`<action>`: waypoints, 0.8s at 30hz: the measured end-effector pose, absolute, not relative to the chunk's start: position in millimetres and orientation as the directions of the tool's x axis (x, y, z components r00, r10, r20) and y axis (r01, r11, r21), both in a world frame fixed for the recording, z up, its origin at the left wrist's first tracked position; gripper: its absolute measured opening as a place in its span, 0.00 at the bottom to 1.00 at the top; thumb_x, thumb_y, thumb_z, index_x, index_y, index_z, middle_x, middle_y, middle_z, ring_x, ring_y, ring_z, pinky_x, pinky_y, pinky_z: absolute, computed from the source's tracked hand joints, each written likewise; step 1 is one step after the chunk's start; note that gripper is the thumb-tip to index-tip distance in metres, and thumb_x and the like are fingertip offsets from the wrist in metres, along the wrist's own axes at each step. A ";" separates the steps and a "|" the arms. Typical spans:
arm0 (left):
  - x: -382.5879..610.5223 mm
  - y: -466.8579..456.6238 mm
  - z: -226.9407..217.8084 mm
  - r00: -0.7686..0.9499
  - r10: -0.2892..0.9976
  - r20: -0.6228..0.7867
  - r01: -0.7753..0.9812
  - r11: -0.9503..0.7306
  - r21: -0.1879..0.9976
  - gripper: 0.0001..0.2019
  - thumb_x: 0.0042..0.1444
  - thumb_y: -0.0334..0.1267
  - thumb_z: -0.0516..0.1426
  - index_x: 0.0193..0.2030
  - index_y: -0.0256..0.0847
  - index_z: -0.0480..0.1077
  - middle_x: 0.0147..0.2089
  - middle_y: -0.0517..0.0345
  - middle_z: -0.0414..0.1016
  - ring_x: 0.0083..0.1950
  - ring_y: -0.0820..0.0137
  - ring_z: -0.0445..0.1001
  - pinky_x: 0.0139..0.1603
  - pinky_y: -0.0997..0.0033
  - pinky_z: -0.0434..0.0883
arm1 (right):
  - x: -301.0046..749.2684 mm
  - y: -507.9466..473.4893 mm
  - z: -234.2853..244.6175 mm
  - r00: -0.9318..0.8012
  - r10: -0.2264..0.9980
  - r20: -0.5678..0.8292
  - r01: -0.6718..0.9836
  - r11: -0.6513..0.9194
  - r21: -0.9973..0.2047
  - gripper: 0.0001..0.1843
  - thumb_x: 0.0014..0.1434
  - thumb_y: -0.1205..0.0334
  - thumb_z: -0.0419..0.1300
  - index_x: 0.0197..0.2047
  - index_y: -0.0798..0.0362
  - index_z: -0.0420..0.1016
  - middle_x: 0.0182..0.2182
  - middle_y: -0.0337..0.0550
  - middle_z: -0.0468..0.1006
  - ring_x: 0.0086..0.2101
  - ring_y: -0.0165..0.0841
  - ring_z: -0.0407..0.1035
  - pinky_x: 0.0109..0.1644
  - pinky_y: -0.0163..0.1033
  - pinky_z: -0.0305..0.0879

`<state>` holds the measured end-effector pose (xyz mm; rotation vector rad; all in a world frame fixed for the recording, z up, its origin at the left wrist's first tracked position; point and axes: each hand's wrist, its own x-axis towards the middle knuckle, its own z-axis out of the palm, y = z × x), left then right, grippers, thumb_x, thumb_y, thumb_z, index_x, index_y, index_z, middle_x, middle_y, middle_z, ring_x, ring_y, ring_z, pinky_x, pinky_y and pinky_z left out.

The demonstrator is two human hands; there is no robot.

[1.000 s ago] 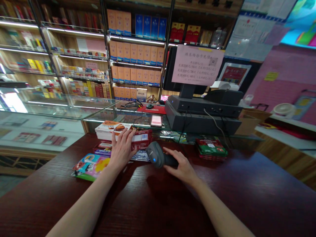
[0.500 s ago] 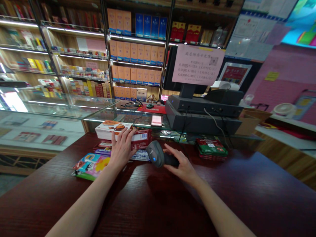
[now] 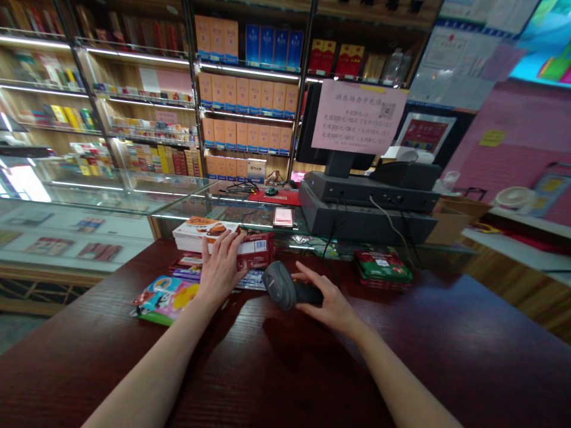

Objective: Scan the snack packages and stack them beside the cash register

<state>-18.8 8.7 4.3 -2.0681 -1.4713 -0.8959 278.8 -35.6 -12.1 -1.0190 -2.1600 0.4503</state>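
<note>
My left hand (image 3: 219,268) lies across a stack of boxes, its fingers on a white snack box (image 3: 200,233) and a red box (image 3: 256,249). Flat packets (image 3: 185,273) lie under the stack's front edge. My right hand (image 3: 323,295) wraps the handle of a dark grey handheld barcode scanner (image 3: 283,285), whose head points left, just beside the red box. A colourful snack bag (image 3: 165,300) lies on the dark wooden counter (image 3: 401,339) left of my left wrist.
A glass display case (image 3: 227,214) stands behind the counter. A stack of green packets (image 3: 382,267) lies to the right. Further back are a black till terminal (image 3: 366,208) with cables and a pink notice (image 3: 359,110). Shelves of boxed goods (image 3: 243,101) fill the wall behind.
The scanner has tilted, its head dipping and its blue light no longer showing. My right hand has shifted slightly with it. My left hand has stayed on the boxes.
</note>
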 end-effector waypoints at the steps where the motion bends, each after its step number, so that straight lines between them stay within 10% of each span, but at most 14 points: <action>1: -18.9 8.7 4.2 0.221 0.652 0.725 0.943 -0.332 0.012 0.38 0.55 0.37 0.61 0.71 0.40 0.54 0.68 0.41 0.64 0.72 0.50 0.58 0.75 0.37 0.36 | 278.4 -36.2 -11.8 -0.465 0.779 0.421 0.534 0.626 -0.569 0.47 0.58 0.58 0.67 0.74 0.38 0.48 0.61 0.46 0.74 0.57 0.42 0.70 0.61 0.51 0.61; 24: -17.8 7.5 5.2 0.221 0.643 0.733 0.937 -0.348 0.022 0.37 0.56 0.39 0.61 0.71 0.40 0.53 0.69 0.41 0.64 0.72 0.50 0.58 0.75 0.36 0.36 | 259.7 -42.0 -17.4 -0.649 0.729 0.217 0.579 0.659 -0.480 0.45 0.58 0.57 0.68 0.73 0.39 0.50 0.61 0.45 0.71 0.58 0.40 0.67 0.60 0.45 0.57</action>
